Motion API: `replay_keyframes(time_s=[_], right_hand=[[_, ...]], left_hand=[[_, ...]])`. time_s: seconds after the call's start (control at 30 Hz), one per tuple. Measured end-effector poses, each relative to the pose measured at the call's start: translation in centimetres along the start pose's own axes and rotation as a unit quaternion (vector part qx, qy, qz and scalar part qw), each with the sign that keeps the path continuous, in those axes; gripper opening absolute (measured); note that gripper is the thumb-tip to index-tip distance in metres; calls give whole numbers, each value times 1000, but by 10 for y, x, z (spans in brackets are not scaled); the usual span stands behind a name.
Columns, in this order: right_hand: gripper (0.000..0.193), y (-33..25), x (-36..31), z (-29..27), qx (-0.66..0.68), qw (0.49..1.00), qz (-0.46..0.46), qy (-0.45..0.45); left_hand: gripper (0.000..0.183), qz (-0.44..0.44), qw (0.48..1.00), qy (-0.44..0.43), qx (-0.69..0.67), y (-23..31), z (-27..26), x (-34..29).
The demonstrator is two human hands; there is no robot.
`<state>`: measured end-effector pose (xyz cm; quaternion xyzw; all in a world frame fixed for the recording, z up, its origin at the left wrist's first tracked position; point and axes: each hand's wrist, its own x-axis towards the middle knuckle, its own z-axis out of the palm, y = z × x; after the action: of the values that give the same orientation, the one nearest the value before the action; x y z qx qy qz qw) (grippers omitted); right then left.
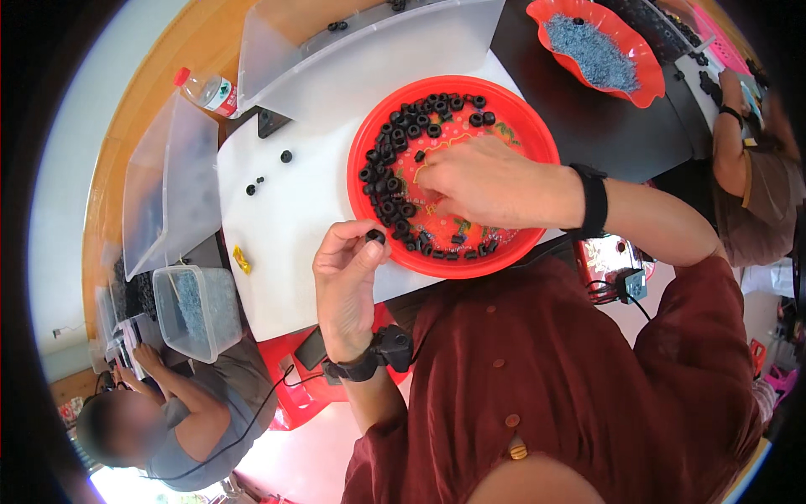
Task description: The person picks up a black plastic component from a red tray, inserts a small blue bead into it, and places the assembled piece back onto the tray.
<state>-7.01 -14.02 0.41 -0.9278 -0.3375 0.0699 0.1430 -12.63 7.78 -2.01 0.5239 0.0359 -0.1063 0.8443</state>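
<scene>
Between the thumb and fingers of my left hand [348, 260] is a small black ring-shaped part [375, 238], held just off the near left rim of a round red tray [537, 134]. My right hand [495, 183] is over the middle of the tray with its fingers bent and drawn together; their tips, and whatever they may hold, are hidden. Beside those fingers shows a small black piece [420, 156]. Many black ring-shaped parts [395, 134] curve along the tray's far and left side. Smaller black pieces [470, 254] lie at its near edge.
The tray rests on a white board [277, 210] with a few loose black parts [286, 156] and a yellow wrapper [242, 259]. Around it are clear plastic bins [378, 63], a bottle [206, 92], a tub [197, 311] and a red dish [642, 63] of grey-blue pieces. Two people sit nearby.
</scene>
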Motion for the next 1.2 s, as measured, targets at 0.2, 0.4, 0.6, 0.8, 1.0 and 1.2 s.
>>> replay_keyframes(time_s=[0.2, 0.4, 0.6, 0.8, 1.0, 1.2], right_hand=[[9, 6, -2, 14, 12, 995, -70, 69], [8, 0, -10, -25, 227, 970, -29, 85], [7, -12, -20, -35, 364, 925, -2, 107], [8, -12, -29, -26, 168, 969, -97, 150], [14, -21, -44, -25, 57, 973, -155, 159], [15, -20, -52, -34, 168, 968, -125, 139]], left_hand=[[26, -20, 1000, -10, 1, -5, 10, 4], [30, -9, 1000, -1, 17, -3, 28, 3], [27, 12, 995, -10, 100, -5, 32, 3], [19, 35, 988, 1, 151, -4, 44, 2], [16, 73, 961, -13, 268, -2, 54, -5], [34, 15, 967, -62, 246, 4, 62, -10]])
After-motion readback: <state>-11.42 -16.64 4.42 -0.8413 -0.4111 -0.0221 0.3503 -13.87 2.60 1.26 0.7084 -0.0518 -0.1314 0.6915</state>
